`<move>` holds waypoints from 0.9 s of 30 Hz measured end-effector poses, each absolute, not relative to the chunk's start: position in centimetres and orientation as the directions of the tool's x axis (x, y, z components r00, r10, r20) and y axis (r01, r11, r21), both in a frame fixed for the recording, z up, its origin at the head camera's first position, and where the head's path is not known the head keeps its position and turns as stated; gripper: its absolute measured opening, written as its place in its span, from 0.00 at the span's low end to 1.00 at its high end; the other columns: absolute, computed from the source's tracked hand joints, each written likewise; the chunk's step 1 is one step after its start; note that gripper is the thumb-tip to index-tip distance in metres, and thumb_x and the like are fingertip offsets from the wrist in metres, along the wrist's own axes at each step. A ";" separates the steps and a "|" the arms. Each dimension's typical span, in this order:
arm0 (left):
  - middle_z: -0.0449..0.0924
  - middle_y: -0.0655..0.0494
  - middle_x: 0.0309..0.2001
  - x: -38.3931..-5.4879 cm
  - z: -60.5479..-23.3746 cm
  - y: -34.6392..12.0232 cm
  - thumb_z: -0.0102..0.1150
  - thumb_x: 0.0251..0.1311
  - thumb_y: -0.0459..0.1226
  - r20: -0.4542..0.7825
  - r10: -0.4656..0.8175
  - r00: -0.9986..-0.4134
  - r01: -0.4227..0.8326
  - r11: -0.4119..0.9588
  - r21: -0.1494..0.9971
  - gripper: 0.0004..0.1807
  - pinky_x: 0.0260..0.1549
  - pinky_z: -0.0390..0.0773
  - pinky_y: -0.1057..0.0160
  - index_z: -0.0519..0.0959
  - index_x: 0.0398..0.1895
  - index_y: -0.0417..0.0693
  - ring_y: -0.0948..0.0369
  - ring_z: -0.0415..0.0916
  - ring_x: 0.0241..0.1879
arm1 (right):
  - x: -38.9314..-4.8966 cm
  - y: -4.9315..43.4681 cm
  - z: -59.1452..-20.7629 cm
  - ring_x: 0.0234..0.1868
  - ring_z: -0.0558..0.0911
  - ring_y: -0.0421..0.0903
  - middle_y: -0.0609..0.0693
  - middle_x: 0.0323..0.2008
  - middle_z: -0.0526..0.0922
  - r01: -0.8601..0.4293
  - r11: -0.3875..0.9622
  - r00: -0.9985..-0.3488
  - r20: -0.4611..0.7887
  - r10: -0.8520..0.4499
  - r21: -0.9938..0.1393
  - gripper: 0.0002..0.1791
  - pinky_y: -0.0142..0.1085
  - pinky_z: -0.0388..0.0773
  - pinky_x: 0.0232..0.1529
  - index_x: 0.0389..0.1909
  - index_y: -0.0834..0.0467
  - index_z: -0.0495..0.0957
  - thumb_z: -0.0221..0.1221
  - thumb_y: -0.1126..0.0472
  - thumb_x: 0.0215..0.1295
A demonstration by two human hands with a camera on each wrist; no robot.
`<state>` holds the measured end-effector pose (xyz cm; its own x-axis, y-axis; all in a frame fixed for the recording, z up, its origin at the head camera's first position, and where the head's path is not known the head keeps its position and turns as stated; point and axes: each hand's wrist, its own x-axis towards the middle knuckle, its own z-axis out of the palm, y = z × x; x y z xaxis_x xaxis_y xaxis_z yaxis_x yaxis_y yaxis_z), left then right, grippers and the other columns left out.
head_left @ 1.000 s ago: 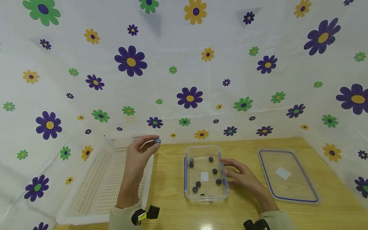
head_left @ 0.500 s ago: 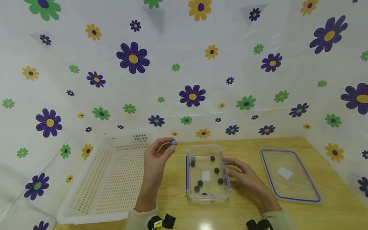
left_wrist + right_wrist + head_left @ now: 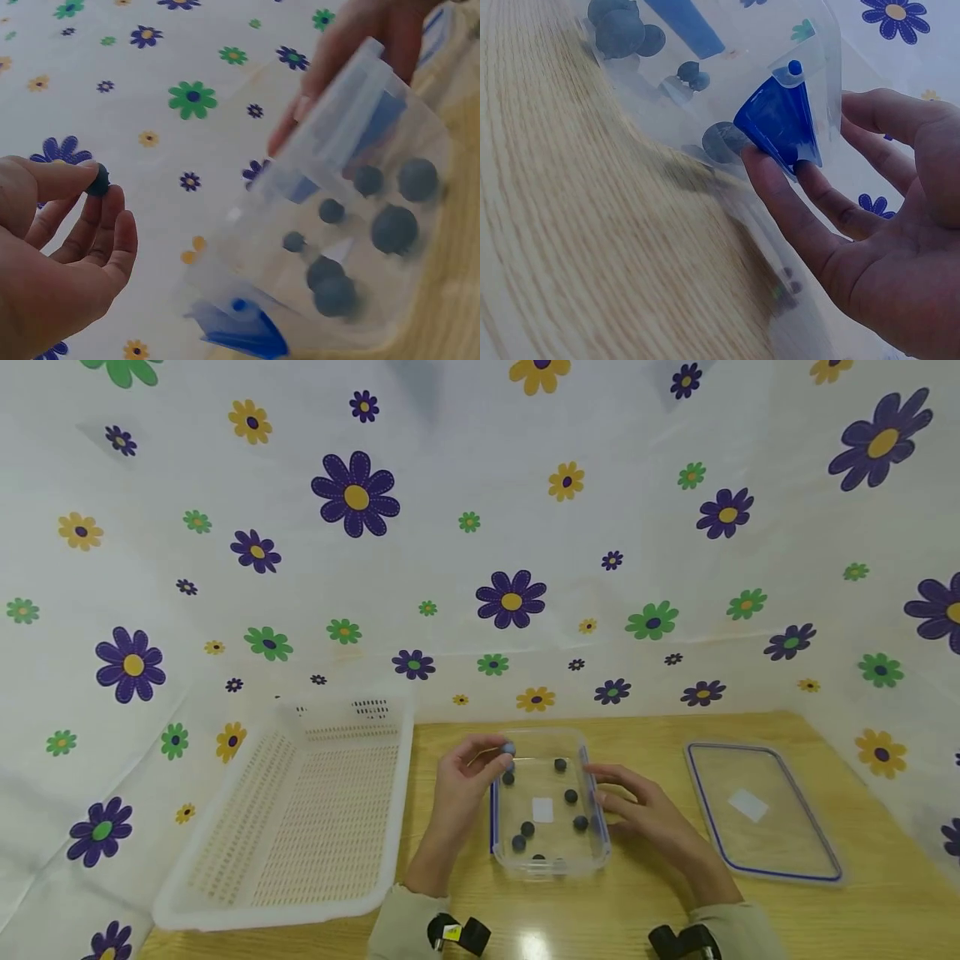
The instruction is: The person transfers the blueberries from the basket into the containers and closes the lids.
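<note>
My left hand [image 3: 461, 789] pinches a blueberry [image 3: 98, 181] between thumb and fingertips. In the head view it is over the back left edge of a clear plastic box [image 3: 551, 864] with blue side clips. Several more blueberries [image 3: 571, 796] lie scattered on the box floor, around a white label [image 3: 542, 810]. My right hand [image 3: 648, 814] rests its fingertips against the box's right wall, fingers fairly straight. In the right wrist view, those fingers touch beside the blue clip [image 3: 780, 124].
A white perforated basket [image 3: 405, 760] stands on the left of the wooden table [image 3: 600, 918]. On the right lies a clear lid with a blue seal [image 3: 780, 875]. A flower-patterned sheet [image 3: 450, 568] hangs behind and at both sides.
My left hand has moved right with the blueberry, from the basket's right edge to over the box. The right hand stays at the box wall. The head view has tilted slightly down.
</note>
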<state>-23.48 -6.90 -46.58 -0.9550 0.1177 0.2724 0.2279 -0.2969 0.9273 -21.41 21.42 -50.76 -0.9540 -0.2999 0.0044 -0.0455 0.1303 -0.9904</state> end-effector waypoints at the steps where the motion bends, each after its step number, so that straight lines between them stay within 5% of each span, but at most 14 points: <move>1: 0.82 0.46 0.49 -23.7 -46.9 -6.7 0.65 0.64 0.25 0.273 0.132 -0.953 0.226 -0.288 0.931 0.14 0.48 0.82 0.64 0.80 0.52 0.30 0.55 0.82 0.49 | -21.4 21.5 -50.7 0.69 0.67 0.71 0.66 0.71 0.64 -0.050 0.127 -0.955 0.010 -0.296 -0.991 0.28 0.50 0.84 0.51 0.73 0.58 0.68 0.58 0.56 0.77; 8: 0.82 0.36 0.49 -23.9 -48.4 -5.9 0.64 0.64 0.24 0.298 0.226 -0.928 0.261 -0.178 0.949 0.11 0.48 0.83 0.63 0.81 0.49 0.29 0.55 0.82 0.48 | -21.4 21.6 -50.6 0.69 0.67 0.72 0.66 0.71 0.63 -0.032 0.120 -0.956 -0.004 -0.294 -0.992 0.28 0.51 0.84 0.51 0.74 0.58 0.68 0.58 0.57 0.77; 27: 0.84 0.40 0.45 -24.0 -48.4 -5.8 0.66 0.63 0.25 0.310 0.256 -0.916 0.328 0.031 0.944 0.09 0.44 0.83 0.66 0.84 0.46 0.35 0.53 0.81 0.45 | -21.3 21.4 -50.5 0.68 0.67 0.71 0.67 0.70 0.63 -0.036 0.100 -0.950 0.003 -0.311 -0.994 0.28 0.52 0.83 0.51 0.74 0.60 0.67 0.58 0.57 0.77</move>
